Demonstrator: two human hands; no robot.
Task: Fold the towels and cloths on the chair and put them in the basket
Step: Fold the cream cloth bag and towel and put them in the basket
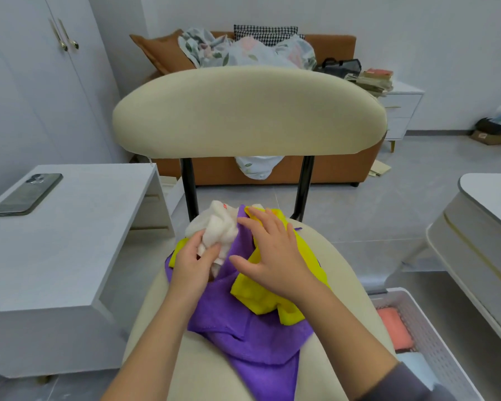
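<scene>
Indoors, grey tiled floor (359, 204), white walls. Cream padded chair (344, 285) stands centre, with its backrest on black posts. On the seat lies a heap: purple towel (252, 337) underneath, draping over the near edge; yellow cloth (261, 299) crumpled on top of it; white cloth (217, 227) bunched at the back left. Left hand (190, 267) grips the white cloth, fingers (210, 252) curled round a fold. Right hand (275, 256) rests flat across yellow and purple, fingers spread. White perforated basket (434, 342) sits on the floor just right of the chair, a coral folded cloth (394, 328) inside. White worktop (84, 227) to the left carries a dark phone (26, 195). Orange sofa (330, 169) behind, piled with floral bedding (243, 50).
</scene>
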